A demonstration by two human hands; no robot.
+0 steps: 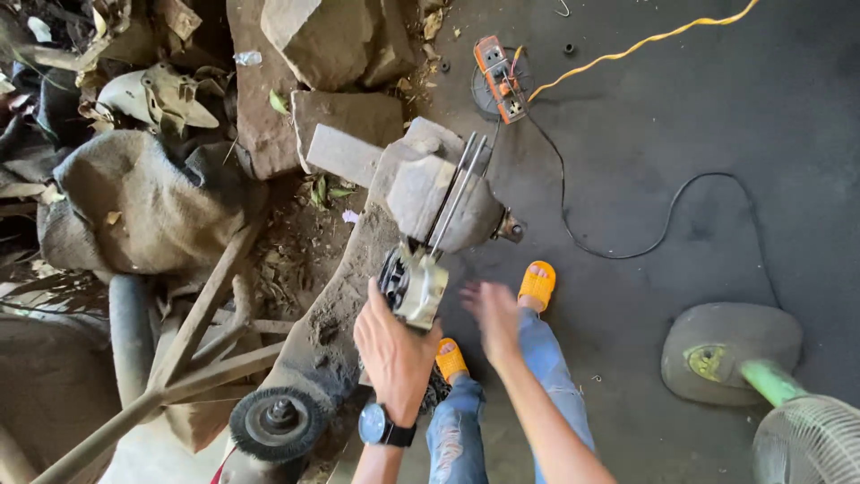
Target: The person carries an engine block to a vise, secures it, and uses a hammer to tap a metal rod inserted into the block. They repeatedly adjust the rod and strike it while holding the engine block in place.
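While the motor (414, 285) is gripped by the left hand (391, 351) on the dusty slab (333, 336), the right hand (492, 315) is held open beside it, blurred, nothing grasped.

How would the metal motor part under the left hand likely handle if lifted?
The motor part looks like solid metal with visible windings, so probably heavy for its size and rigid. The left hand grips it from behind while the right hand is blurred and apart from it; one hand may strain. Its blocky housing suggests it would not roll easily.
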